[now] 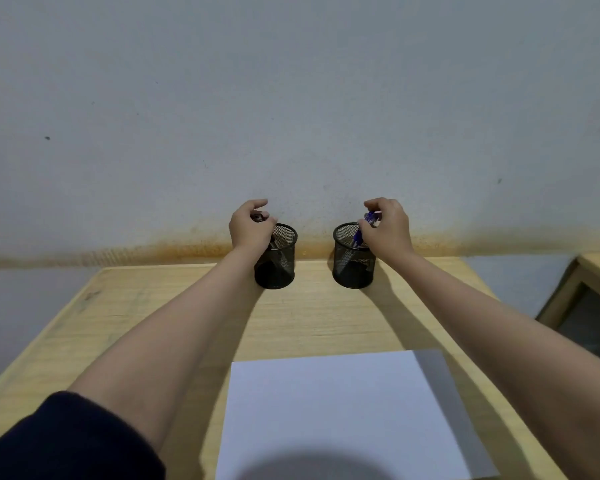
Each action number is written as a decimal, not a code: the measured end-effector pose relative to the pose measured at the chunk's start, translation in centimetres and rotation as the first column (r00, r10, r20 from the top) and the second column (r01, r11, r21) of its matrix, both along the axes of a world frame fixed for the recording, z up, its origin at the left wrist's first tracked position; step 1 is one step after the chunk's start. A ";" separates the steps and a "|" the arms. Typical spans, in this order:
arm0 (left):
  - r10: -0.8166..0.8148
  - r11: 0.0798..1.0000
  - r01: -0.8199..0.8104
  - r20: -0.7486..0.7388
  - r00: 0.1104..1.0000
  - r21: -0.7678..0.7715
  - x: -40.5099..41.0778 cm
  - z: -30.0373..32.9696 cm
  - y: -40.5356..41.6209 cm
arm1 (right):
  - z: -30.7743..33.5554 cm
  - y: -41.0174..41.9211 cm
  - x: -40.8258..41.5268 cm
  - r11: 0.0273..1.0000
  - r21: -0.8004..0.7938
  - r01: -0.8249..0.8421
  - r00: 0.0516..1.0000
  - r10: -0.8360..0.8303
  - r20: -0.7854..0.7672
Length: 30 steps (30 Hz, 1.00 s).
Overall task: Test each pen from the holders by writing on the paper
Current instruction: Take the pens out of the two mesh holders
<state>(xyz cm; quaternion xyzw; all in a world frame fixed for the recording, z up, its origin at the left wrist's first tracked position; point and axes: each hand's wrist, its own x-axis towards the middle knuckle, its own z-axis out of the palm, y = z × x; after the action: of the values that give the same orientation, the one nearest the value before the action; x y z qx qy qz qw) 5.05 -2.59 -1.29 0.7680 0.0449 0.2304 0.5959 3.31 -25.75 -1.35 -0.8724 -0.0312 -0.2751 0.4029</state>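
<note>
Two black mesh pen holders stand at the far edge of the wooden table, close to the wall. My left hand point(252, 226) hovers over the left holder point(278, 268), fingers closed on the top of a dark pen point(259, 217) that sticks out of it. Above the right holder point(352, 268), my right hand point(388, 226) pinches a blue pen point(362, 230) whose lower end is still inside the mesh. A blank white sheet of paper point(336, 410) lies flat near me, between my forearms.
The light wooden table point(153, 323) butts against a grey wall with a rusty stain along its base. A second piece of wooden furniture point(589, 306) stands at the right, apart from the table. A round shadow falls on the paper's near edge.
</note>
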 end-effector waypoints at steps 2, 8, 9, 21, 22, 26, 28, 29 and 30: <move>-0.028 0.996 0.027 0.010 1.000 0.090 0.0 0.0 0.1 | 0.2 0.1 -0.1 1.000 0.006 -0.020 1.000 0.020 -0.014; -0.156 0.977 0.156 -0.010 0.988 0.144 -0.3 0.5 -0.3 | 0.4 0.8 -0.5 0.993 -0.046 -0.105 0.989 0.099 -0.110; -0.164 0.977 0.163 -0.005 0.986 0.135 -0.3 0.6 -0.4 | 0.5 0.9 -0.6 0.994 -0.047 -0.102 0.990 0.097 -0.098; -0.067 0.969 0.141 0.335 0.940 -0.202 -4.1 6.4 2.7 | 7.5 0.1 -5.3 0.965 0.208 -0.161 0.939 0.084 0.335; -0.063 0.951 0.162 0.350 0.935 -0.262 -5.0 6.4 3.1 | 7.4 0.3 -5.9 0.948 0.260 -0.183 0.937 0.089 0.337; -0.072 0.880 0.206 0.308 0.949 -0.429 -8.0 3.5 4.6 | 4.2 1.6 -8.0 0.906 0.369 -0.206 0.963 0.120 0.243; -0.090 0.838 0.209 0.250 0.964 -0.504 -8.9 0.9 4.9 | 1.7 2.4 -8.7 0.905 0.391 -0.170 0.979 0.111 0.170; -0.102 0.828 0.201 0.213 0.972 -0.523 -9.2 -0.4 4.9 | 0.4 2.8 -9.0 0.904 0.403 -0.145 0.987 0.101 0.129; -0.105 0.826 0.182 0.172 0.979 -0.533 -9.6 -1.8 4.8 | -0.9 3.0 -9.2 0.898 0.424 -0.120 0.992 0.091 0.086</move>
<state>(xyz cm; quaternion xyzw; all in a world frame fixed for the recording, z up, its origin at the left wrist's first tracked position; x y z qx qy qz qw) -4.51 2.23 -3.05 0.5502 0.0102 0.2137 0.8071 -5.86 -22.74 -2.26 -0.7503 -0.0302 -0.2809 0.5977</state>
